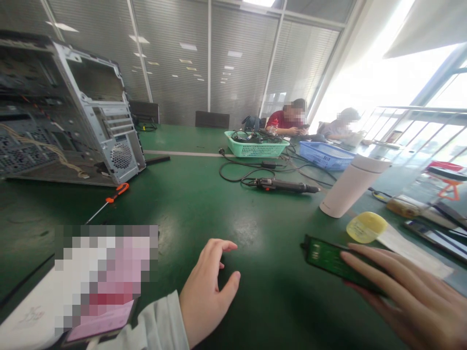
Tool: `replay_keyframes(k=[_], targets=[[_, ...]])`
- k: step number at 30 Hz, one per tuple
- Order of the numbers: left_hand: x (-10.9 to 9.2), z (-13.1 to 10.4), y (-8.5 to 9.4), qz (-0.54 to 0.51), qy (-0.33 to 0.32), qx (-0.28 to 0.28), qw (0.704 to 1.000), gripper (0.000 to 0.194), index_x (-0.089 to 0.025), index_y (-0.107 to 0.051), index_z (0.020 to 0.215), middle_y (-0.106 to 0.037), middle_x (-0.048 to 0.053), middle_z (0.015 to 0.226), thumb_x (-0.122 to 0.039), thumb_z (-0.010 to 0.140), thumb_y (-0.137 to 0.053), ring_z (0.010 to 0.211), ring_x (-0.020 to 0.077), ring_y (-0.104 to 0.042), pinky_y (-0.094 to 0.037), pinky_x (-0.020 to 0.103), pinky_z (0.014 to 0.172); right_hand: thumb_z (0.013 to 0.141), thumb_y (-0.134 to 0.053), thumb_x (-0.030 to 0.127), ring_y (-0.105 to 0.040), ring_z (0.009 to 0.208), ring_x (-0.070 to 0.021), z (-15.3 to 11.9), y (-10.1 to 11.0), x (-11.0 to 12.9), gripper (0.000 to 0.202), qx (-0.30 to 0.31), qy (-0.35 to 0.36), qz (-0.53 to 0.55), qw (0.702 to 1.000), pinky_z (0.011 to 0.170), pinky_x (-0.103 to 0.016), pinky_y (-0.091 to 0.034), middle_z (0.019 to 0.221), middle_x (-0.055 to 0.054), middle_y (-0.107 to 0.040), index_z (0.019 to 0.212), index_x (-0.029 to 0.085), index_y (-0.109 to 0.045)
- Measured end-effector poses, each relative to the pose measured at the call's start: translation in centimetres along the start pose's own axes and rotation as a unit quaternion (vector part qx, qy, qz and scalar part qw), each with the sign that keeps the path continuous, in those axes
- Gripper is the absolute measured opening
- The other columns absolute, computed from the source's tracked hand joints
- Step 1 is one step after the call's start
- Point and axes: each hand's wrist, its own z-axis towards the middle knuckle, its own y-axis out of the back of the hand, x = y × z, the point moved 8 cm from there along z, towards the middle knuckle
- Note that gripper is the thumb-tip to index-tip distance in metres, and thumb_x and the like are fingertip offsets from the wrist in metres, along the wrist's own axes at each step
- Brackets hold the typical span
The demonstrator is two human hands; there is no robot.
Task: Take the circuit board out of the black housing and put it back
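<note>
So I'm standing here, clock centred mid-table, 12 pointing away from the person. Biggest thing is the glossy green surface (182,204). At 10 o'clock there's a gutted computer case (89,109), all bare grey metal, boxy, with a round perforated vent. Green plastic basket (257,148) at 1, lattice-sided, piled with cables. Smooth pale pink tumbler (353,187) at 3, basically a tapered cylinder; long black power driver (286,186) at 2.

Left hand (211,287), around 7: fingers loosely curled, thumb well apart, nothing between them. Right hand (408,287), at 4, has the flat green circuit board (324,255) under its fingertips, thumb mostly hidden below. Rigid oblong, dark edging.

I'd call the current step just handling that board; moving it calls for a light grip on the edges, imo.
</note>
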Motion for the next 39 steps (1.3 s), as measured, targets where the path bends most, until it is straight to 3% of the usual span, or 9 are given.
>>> replay_keyframes(k=[4, 8, 14, 21, 25, 29, 33, 35, 39], targets=[[0.4, -0.2, 0.1, -0.038, -0.008, -0.035, 0.999, 0.06, -0.026, -0.028, 0.133, -0.048, 0.012, 0.127, -0.018, 0.079, -0.052, 0.112, 0.0281, -0.053, -0.05, 0.047, 0.085, 0.105, -0.029, 0.015, -0.05, 0.112, -0.0263, 6.2, -2.2, 6.6, 0.033, 0.003, 0.096, 0.057, 0.994, 0.089, -0.041, -0.041, 0.127, -0.009, -0.052, 0.124, 0.02, -0.055], [0.9, 0.0, 0.4, -0.091, -0.001, -0.053, 0.994, 0.067, -0.028, -0.018, 0.136, -0.039, 0.012, 0.141, -0.021, 0.081, -0.055, 0.127, 0.0284, -0.045, -0.038, 0.052, 0.102, 0.106, -0.029, 0.023, -0.053, 0.1, -0.0261, 10.5, -4.4, 10.1, 0.031, -0.011, 0.092, 0.16, 0.983, 0.081, -0.041, -0.048, 0.116, -0.012, -0.056, 0.108, 0.015, -0.059], [1.5, 0.4, 0.7, -0.073, 0.041, -0.063, 0.995, 0.042, -0.023, -0.033, 0.126, -0.055, 0.011, 0.121, -0.027, 0.087, -0.047, 0.112, 0.0275, -0.057, -0.04, 0.054, 0.101, 0.106, -0.034, 0.03, -0.054, 0.096, -0.0249, 10.1, -7.3, 9.1, 0.024, 0.004, 0.03, 0.273, 0.962, 0.075, -0.038, -0.05, 0.113, -0.013, -0.054, 0.099, 0.015, -0.052], [0.6, 0.0, 0.6, -0.037, -0.011, -0.067, 0.997, 0.055, -0.025, -0.021, 0.136, -0.044, 0.013, 0.136, -0.023, 0.087, -0.046, 0.126, 0.028, -0.047, -0.035, 0.054, 0.106, 0.098, -0.052, 0.028, -0.054, 0.097, -0.0224, 8.9, -9.2, 8.4, 0.013, 0.067, 0.022, 0.359, 0.931, 0.079, -0.034, -0.049, 0.115, -0.011, -0.052, 0.106, 0.018, -0.048], [-0.6, 0.0, 0.8, -0.012, -0.054, -0.063, 0.997, 0.043, -0.027, -0.037, 0.125, -0.05, 0.009, 0.127, -0.014, 0.085, -0.044, 0.119, 0.0255, -0.052, -0.039, 0.048, 0.103, 0.099, -0.051, 0.032, -0.053, 0.097, -0.0215, 8.5, -9.5, 7.5, 0.014, 0.039, -0.05, 0.432, 0.9, 0.082, -0.033, -0.044, 0.114, -0.009, -0.052, 0.103, 0.018, -0.05], [-1.3, -0.2, 0.7, -0.049, -0.058, -0.029, 0.997, 0.038, -0.026, -0.047, 0.119, -0.056, 0.007, 0.118, -0.021, 0.081, -0.052, 0.111, 0.0266, -0.055, -0.044, 0.044, 0.097, 0.09, -0.058, 0.04, -0.052, 0.083, -0.019, 7.8, -11.3, 6.2, 0.025, 0.077, -0.208, 0.562, 0.797, 0.071, -0.027, -0.042, 0.089, -0.005, -0.054, 0.09, 0.016, -0.053], [-1.9, -0.6, 0.9, -0.084, -0.054, -0.018, 0.995, 0.034, -0.025, -0.053, 0.115, -0.058, 0.007, 0.113, -0.032, 0.082, -0.05, 0.106, 0.0272, -0.056, -0.047, 0.041, 0.09, 0.074, -0.071, 0.055, -0.042, 0.06, -0.0106, 6.6, -13.8, 6.9, 0.047, 0.183, -0.348, 0.706, 0.589, 0.051, -0.017, -0.034, 0.067, 0.001, -0.045, 0.074, 0.015, -0.046], [-1.9, -0.6, 1.0, -0.092, -0.049, -0.022, 0.994, 0.03, -0.025, -0.056, 0.111, -0.06, 0.007, 0.11, -0.035, 0.085, -0.048, 0.104, 0.0269, -0.057, -0.047, 0.039, 0.089, 0.068, -0.072, 0.061, -0.038, 0.051, -0.0085, 6.1, -14.5, 7.7, 0.055, 0.233, -0.382, 0.737, 0.507, 0.044, -0.015, -0.035, 0.061, 0.004, -0.04, 0.073, 0.016, -0.04], [-1.1, -0.5, 1.2, -0.086, -0.027, -0.041, 0.995, 0.033, -0.025, -0.062, 0.108, -0.064, 0.007, 0.105, -0.045, 0.087, -0.047, 0.102, 0.028, -0.058, -0.044, 0.04, 0.092, 0.064, -0.072, 0.064, -0.048, 0.049, -0.0116, 4.8, -15.2, 9.3, 0.059, 0.335, -0.395, 0.753, 0.405, 0.039, -0.02, -0.047, 0.065, 0.003, -0.047, 0.081, 0.017, -0.04]])
